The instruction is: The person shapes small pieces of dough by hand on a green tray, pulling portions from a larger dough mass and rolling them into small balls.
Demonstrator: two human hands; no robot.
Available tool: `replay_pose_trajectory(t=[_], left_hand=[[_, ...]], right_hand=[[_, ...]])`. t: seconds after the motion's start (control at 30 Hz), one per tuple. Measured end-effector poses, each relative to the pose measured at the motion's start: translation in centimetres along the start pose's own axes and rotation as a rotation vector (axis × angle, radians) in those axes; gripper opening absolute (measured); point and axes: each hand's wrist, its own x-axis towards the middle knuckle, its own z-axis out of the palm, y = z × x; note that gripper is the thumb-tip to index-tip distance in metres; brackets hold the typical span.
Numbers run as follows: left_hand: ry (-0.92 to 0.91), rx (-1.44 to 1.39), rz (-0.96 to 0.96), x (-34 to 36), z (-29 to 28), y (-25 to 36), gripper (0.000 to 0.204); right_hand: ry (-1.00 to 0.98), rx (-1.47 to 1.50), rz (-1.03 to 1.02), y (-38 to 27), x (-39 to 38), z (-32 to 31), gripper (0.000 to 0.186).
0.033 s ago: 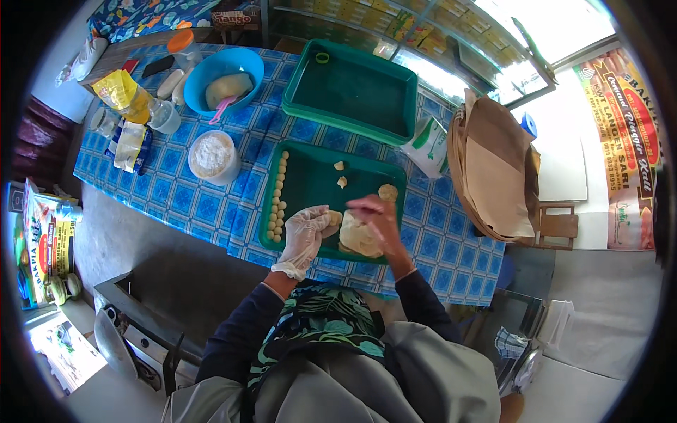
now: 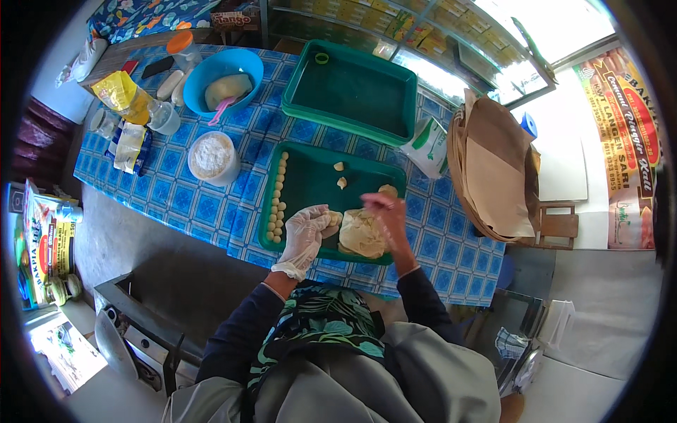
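My left hand (image 2: 303,233), in a clear plastic glove, is closed round a flattened piece of dough (image 2: 334,219) above the green tray (image 2: 310,158). My bare right hand (image 2: 389,217) reaches over the tray's right side, beside a large pale dough lump (image 2: 361,236). Its fingertips are smeared by motion at a small round dough piece (image 2: 387,189), which they partly cover; whether they grip it is unclear. A column of small dough balls (image 2: 278,189) lines the tray's left wall. Two small dough bits (image 2: 340,175) lie near the tray's far middle.
Beyond the tray stand stacked green trays (image 2: 352,92). A white tub of flour (image 2: 214,158) and a blue bowl (image 2: 224,77) with dough sit to the left. On the right are a white-green packet (image 2: 427,148) and a round woven tray (image 2: 462,169) with brown paper.
My right hand has shifted slightly right, off the large dough lump and onto the small round piece, covering more of it. My left hand has stayed put with its dough.
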Motion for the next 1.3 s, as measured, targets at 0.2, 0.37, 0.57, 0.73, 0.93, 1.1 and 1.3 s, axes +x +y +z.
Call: replay_pose_trajectory(t=[0.2,0.37,0.57,0.73,0.93,1.1,1.3], left_hand=[[0.007,-0.021,0.003,0.7,2.7,0.8,0.013],[-0.021,-0.028,0.009,1.5,3.5,1.3,0.016],[0.085,0.033,0.017,1.7,2.8,1.1,0.017],[-0.059,0.016,-0.084,2.3,1.5,1.1,0.016],[-0.197,0.2,-0.111,2.0,0.9,3.1,0.018],[-0.224,0.398,-0.11,2.3,0.0,5.5,0.021],[-0.266,0.164,-0.132,2.9,-1.6,8.5,0.017]], right_hand=[[0.09,-0.941,-0.303,5.6,3.9,-5.5,0.007],[0.012,-1.221,-0.437,6.3,5.0,-4.6,0.006],[-0.081,-0.146,0.195,-0.1,4.5,-3.3,0.013],[-0.226,0.216,0.242,-3.3,1.0,1.6,0.015],[-0.053,0.36,0.301,-4.4,-0.5,4.2,0.013],[-0.024,0.199,0.124,-2.4,-0.8,5.9,0.011],[-0.007,0.002,-0.123,-4.6,-0.5,8.2,0.01]])
